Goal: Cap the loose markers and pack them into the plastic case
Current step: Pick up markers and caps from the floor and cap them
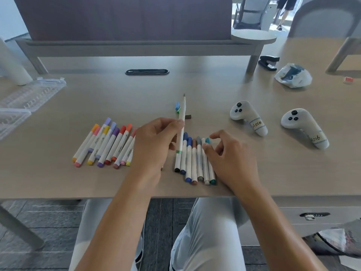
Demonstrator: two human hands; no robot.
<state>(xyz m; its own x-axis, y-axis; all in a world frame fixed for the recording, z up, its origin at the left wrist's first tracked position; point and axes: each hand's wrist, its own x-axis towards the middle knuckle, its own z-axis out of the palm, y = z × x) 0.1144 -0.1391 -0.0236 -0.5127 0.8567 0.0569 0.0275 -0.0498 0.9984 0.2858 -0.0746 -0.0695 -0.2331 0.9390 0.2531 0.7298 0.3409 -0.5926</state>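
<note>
White uncapped marker (181,126) is pinched in the left hand (154,145) fingers, raised above the tabletop (234,90) near its front edge. Right hand (232,159) rests on a capped marker row (195,161), fingers loosely apart, gripping nothing. Clear plastic case (27,98) lies open at the left edge.

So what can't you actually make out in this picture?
- Head view: the left hand covers the right end of the warm-coloured marker row.
- The plastic case runs off the left edge, so whether it holds anything is unclear.
- The uncapped marker: its tip colour is too small and blurred.
- The white bag hides its dark contents.
</note>
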